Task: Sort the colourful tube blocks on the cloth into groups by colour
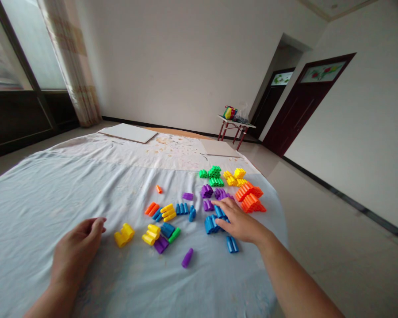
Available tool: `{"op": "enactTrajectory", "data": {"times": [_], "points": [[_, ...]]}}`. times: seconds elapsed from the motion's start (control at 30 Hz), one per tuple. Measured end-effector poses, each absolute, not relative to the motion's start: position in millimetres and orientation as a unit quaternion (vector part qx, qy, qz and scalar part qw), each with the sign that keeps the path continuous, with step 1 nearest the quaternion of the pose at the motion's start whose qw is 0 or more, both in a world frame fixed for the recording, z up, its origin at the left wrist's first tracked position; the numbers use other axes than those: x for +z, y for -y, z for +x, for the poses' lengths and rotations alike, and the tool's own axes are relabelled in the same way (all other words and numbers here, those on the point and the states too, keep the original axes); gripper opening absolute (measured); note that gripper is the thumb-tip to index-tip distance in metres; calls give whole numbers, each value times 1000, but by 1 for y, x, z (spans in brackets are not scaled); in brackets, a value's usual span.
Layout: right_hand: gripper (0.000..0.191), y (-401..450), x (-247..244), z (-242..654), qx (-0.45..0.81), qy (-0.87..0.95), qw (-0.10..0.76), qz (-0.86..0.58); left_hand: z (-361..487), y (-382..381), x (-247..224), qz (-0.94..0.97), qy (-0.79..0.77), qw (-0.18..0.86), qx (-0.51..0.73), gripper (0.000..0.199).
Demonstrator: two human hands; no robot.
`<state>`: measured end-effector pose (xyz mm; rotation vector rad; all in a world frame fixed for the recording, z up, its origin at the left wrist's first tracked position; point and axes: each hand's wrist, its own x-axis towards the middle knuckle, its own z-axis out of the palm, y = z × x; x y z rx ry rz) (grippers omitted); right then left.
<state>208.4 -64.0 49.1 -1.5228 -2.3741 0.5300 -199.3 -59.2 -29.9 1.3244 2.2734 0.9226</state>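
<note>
My right hand (237,221) is over the blue pieces (211,224) at the right, fingers apart, thumb near them; some blue pieces are partly hidden beneath it. Beyond it lie purple pieces (206,191), green pieces (214,172), yellow pieces (230,179) and a stacked orange pile (251,198). My left hand (78,249) rests at the left with curled fingers pressed together; whatever it holds, if anything, is hidden. Just right of it are joined yellow pieces (124,235). Mid-table lie mixed pieces, among them a yellow group (168,212) and a single purple piece (187,258).
A light cloth (119,282) covers the round table. On its far side lie a white board (129,132) and a beige board (220,148). Beyond the table, a small stand (237,123) holds a colourful bag (230,112).
</note>
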Motion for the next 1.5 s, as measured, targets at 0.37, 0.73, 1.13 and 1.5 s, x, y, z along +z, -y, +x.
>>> {"op": "enactTrajectory", "data": {"times": [0.37, 0.73, 1.13, 1.5], "points": [[56, 58, 44, 199, 165, 839, 63, -514, -200, 59, -31, 466, -799, 181, 333, 38], [54, 50, 39, 197, 193, 829, 59, -522, -195, 61, -25, 461, -802, 177, 337, 38], [43, 37, 56, 135, 48, 834, 49, -547, -196, 61, -24, 461, -798, 176, 345, 38], [26, 56, 45, 110, -14, 881, -21, -473, -194, 62, -26, 463, -780, 185, 378, 37]]}}
